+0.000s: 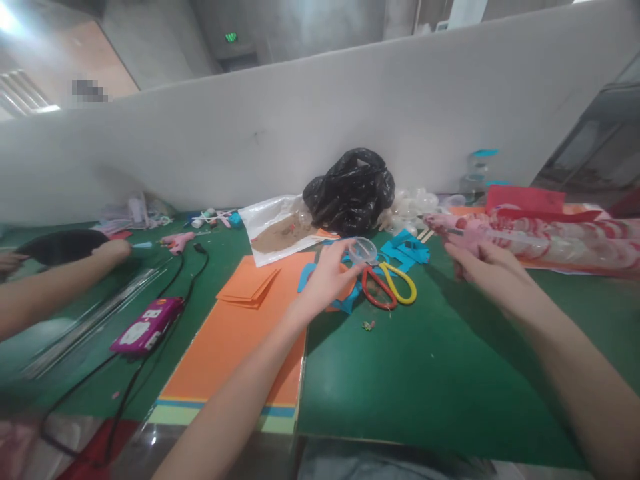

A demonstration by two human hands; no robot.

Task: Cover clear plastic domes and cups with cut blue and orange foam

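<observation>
Between the thumb and fingers of my left hand point(333, 270) is a small clear round plastic cup point(363, 251). It is above red-and-yellow-handled scissors point(393, 285) and blue paper pieces point(406, 249). My right hand point(483, 263) is closed around a pink glue gun point(457, 235), blurred, with a translucent stick running out behind it. The gun's tip points left, and the hand is raised in front of clear tubes with red stripes point(545, 243). Beneath my left arm lie orange paper sheets point(235, 347), with smaller folded orange pieces point(247, 283) on top.
A black plastic bag point(353, 190) and a white bag of brown grains point(280, 230) stand against the partition point(250, 133). Left lie a purple box point(147, 327) with cables and another pink glue gun point(177, 241). Another person's hand point(113, 252) reaches in beside a black object point(63, 247).
</observation>
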